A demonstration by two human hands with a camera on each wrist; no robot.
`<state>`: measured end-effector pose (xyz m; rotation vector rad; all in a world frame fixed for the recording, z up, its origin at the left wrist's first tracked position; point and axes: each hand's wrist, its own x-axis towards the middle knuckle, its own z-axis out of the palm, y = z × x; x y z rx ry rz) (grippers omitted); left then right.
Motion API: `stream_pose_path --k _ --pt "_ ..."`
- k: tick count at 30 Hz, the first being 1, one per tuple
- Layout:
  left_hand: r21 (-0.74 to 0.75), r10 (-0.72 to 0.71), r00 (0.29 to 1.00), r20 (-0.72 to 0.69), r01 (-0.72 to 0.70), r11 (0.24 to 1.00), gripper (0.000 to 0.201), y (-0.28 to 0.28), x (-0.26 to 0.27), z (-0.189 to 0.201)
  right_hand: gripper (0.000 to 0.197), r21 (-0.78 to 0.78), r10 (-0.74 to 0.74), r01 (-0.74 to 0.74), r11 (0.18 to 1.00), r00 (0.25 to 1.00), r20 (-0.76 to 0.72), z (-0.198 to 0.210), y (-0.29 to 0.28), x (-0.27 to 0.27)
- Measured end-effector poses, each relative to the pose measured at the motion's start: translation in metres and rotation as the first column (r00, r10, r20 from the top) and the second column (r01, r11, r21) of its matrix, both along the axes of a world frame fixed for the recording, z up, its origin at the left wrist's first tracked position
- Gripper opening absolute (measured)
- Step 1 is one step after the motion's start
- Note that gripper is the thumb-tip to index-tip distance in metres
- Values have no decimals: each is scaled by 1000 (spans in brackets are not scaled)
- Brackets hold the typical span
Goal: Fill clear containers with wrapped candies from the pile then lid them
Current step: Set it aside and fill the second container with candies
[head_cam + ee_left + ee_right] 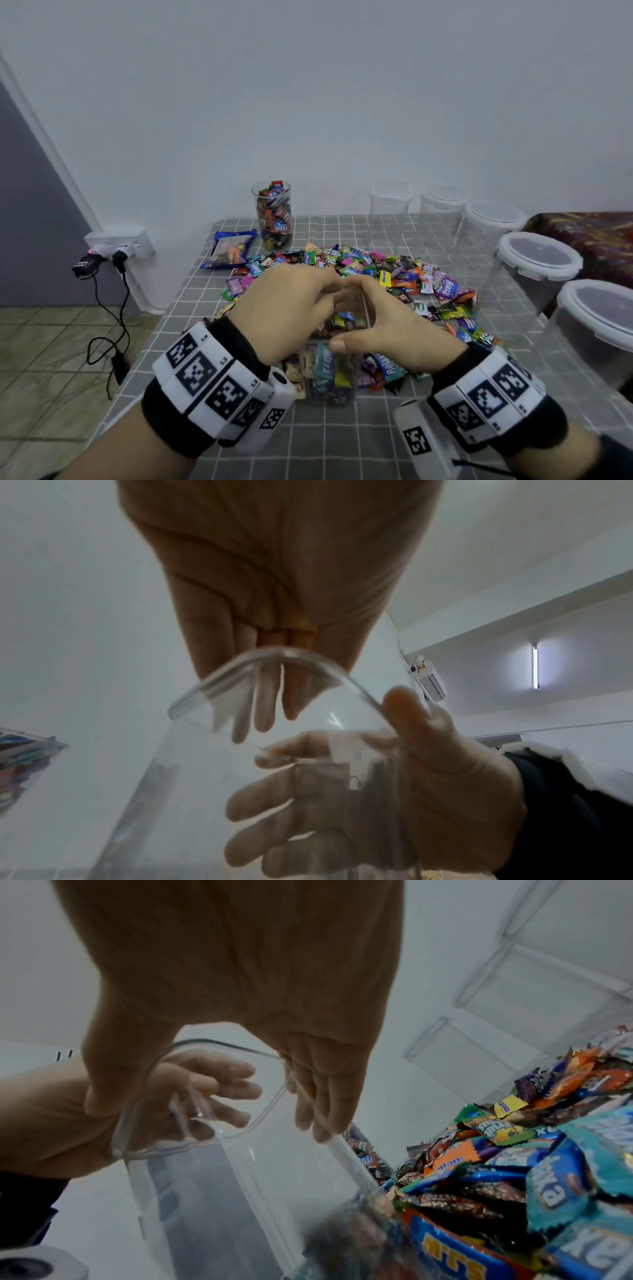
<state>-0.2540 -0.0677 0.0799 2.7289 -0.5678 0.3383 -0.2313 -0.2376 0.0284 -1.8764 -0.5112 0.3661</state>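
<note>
A clear square container (pixel 329 380), partly filled with wrapped candies, stands on the grey checked tablecloth (pixel 342 438) right in front of me. My right hand (pixel 363 311) grips its rim: the thumb (pixel 99 1091) sits on the near edge and the fingers (pixel 325 1110) reach over the far edge. My left hand (pixel 318 291) hovers over the mouth, its straight fingers (pixel 263 712) pointing down just inside the rim (pixel 274 653); I see no candy in them. The candy pile (pixel 376 274) lies just behind and to the right of the container.
A lidless round jar (pixel 274 216) full of candies and a blue packet (pixel 229 250) stand at the back left. Several empty lidded containers (pixel 534 270) line the right side. A wall socket with cables (pixel 120 246) hangs beyond the table's left edge.
</note>
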Motion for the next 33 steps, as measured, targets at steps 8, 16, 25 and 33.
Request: stream_pose_path --k 8,16,25,33 --pt "-255 218 972 89 -189 948 19 26 11 1 91 -105 0 4 994 999 40 2 -3 -2" --pt "73 370 909 -190 -363 929 29 47 30 -26 51 -154 -169 195 968 971 168 10 -22 11" --pt "470 334 790 -514 -66 880 109 54 48 -79 103 -796 171 70 602 962 214 -8 -35 34" --pt "636 404 728 -554 57 770 129 47 43 -97 120 -951 283 -31 306 957 60 -34 -21 32"
